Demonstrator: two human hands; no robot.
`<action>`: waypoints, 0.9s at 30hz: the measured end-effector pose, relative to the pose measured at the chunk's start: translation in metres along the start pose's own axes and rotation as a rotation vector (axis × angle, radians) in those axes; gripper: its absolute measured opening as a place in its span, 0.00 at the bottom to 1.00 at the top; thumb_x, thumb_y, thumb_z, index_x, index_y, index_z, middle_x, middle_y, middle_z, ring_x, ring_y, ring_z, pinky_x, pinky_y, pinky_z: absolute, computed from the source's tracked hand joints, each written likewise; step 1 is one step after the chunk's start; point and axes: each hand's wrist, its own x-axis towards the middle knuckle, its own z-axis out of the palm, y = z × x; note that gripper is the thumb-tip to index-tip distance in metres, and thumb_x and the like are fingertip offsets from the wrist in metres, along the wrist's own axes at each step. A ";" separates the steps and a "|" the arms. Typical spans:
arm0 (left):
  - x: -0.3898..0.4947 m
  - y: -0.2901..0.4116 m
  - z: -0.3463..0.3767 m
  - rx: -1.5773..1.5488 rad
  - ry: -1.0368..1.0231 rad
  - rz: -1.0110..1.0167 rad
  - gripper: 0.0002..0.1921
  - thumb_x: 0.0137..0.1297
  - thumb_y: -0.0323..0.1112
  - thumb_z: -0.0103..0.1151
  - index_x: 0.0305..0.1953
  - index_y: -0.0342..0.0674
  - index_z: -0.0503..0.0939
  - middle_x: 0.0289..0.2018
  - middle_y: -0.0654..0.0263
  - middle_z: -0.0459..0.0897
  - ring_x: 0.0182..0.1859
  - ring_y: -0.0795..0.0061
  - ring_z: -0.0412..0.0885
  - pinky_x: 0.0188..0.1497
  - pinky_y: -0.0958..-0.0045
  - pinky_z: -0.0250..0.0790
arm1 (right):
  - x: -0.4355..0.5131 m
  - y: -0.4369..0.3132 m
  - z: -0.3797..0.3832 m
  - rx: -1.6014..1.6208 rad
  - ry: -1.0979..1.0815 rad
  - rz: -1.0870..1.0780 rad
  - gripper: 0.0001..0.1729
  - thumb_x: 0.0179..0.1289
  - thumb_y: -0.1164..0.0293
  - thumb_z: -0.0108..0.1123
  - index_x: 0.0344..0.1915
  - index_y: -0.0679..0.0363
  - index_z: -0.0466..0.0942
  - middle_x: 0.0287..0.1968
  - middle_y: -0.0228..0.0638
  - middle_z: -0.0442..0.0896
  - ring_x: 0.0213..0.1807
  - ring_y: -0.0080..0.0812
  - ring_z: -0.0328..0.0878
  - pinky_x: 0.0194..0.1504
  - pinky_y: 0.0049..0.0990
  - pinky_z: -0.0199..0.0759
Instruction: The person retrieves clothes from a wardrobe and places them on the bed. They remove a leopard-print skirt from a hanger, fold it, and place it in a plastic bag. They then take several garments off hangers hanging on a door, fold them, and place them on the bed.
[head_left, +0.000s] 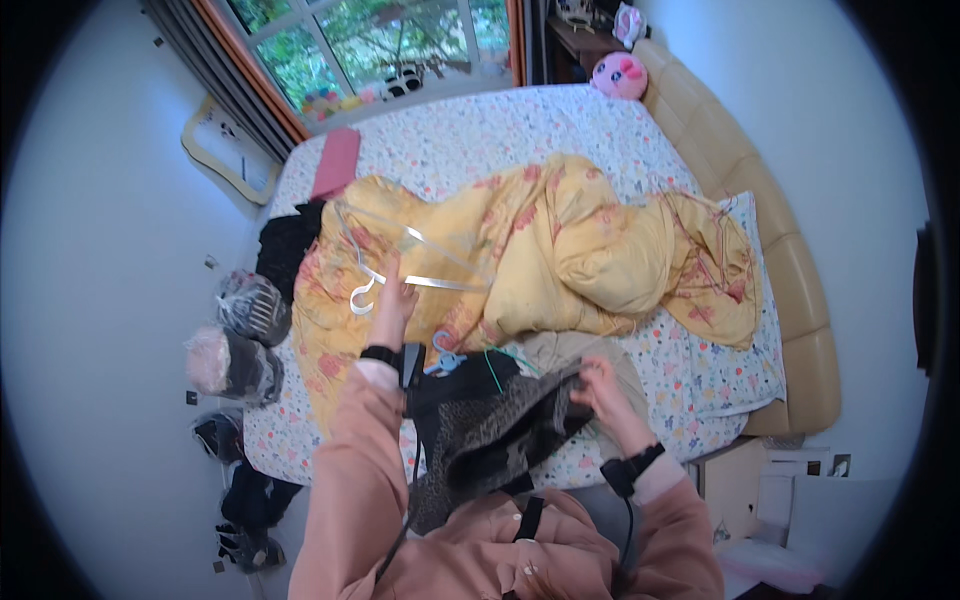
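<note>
My left hand (397, 295) is closed on a white clothes hanger (439, 283), held over a yellow floral quilt with the hook pointing back towards me. Lower right, my right hand (600, 391) grips the edge of a dark grey patterned garment (487, 431), which hangs open in front of my chest. Beneath and beside it lie a black garment (476, 375) and a beige garment (622, 367) on the bed. A light blue hanger (448, 362) and part of a green hanger (495, 367) rest by the black garment.
The yellow quilt (600, 255) is heaped across the bed (480, 127). A folded pink cloth (337, 161) and black clothing (289, 244) lie at its left side. Plastic-wrapped bundles (232, 364) stand along the left edge. A padded headboard (780, 262) and a pink plush toy (621, 75) are at the right.
</note>
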 end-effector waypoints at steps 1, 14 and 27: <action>-0.003 -0.015 0.009 0.206 0.006 0.042 0.24 0.65 0.43 0.56 0.54 0.33 0.64 0.44 0.56 0.72 0.45 0.67 0.73 0.49 0.65 0.70 | 0.017 -0.005 0.003 0.083 0.039 -0.028 0.20 0.63 0.75 0.51 0.54 0.57 0.62 0.40 0.36 0.71 0.37 0.33 0.75 0.38 0.36 0.80; -0.130 -0.160 0.026 1.505 -0.420 0.609 0.31 0.60 0.47 0.60 0.57 0.32 0.64 0.56 0.47 0.68 0.58 0.48 0.68 0.58 0.55 0.62 | 0.190 0.015 0.007 0.148 0.195 -0.082 0.29 0.62 0.77 0.58 0.59 0.71 0.56 0.47 0.44 0.72 0.46 0.33 0.75 0.51 0.30 0.76; 0.002 -0.238 0.039 1.602 -0.389 0.452 0.20 0.50 0.40 0.68 0.43 0.43 0.73 0.41 0.56 0.74 0.48 0.53 0.72 0.47 0.57 0.66 | 0.257 0.031 0.045 -1.565 -0.150 -1.037 0.21 0.47 0.77 0.62 0.45 0.61 0.74 0.44 0.43 0.74 0.51 0.44 0.71 0.63 0.39 0.58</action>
